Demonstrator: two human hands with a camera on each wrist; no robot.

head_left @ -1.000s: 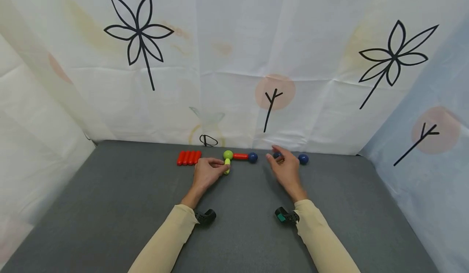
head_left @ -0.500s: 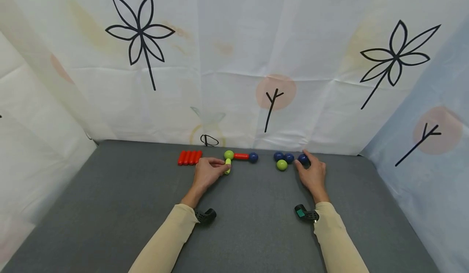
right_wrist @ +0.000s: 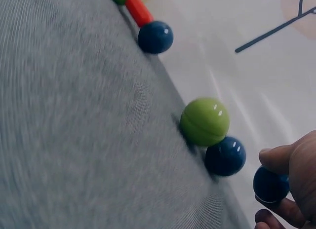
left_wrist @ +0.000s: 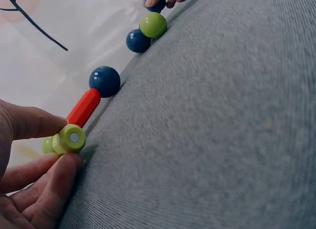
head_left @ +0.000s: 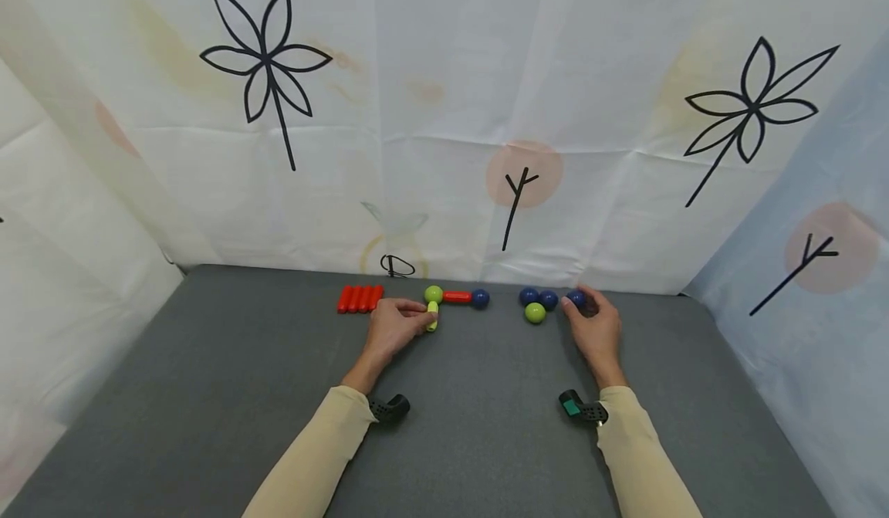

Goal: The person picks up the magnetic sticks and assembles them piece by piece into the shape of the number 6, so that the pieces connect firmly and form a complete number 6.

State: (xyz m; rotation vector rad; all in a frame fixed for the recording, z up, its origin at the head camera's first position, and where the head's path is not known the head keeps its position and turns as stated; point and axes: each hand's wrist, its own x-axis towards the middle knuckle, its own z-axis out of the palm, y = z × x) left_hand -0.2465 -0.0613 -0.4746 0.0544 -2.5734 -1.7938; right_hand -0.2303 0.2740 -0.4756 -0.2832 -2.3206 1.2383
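Note:
My left hand [head_left: 392, 333] pinches a yellow-green rod [head_left: 432, 317] between thumb and fingers. The rod's far end meets a green ball [head_left: 434, 294]. From that ball a red rod [head_left: 457, 296] runs right to a blue ball [head_left: 480, 299]. A pale round disc shows in the near end of the yellow-green rod [left_wrist: 71, 138] in the left wrist view. At the right, my right hand [head_left: 597, 336] holds another blue ball [right_wrist: 270, 183] between thumb and fingers. Just left of it lie two blue balls [head_left: 548, 300] and a green ball [head_left: 535, 313] in a cluster.
Several red rods [head_left: 359, 299] lie side by side left of my left hand. The grey table [head_left: 479, 425] ends at a white printed cloth [head_left: 444, 194] close behind the pieces. A blue-tinted cloth [head_left: 847, 333] borders the right side.
My right hand has moved right, from over the ball cluster to the rightmost blue ball, and its fingers have closed round it. My left hand keeps its pinch on the yellow-green rod.

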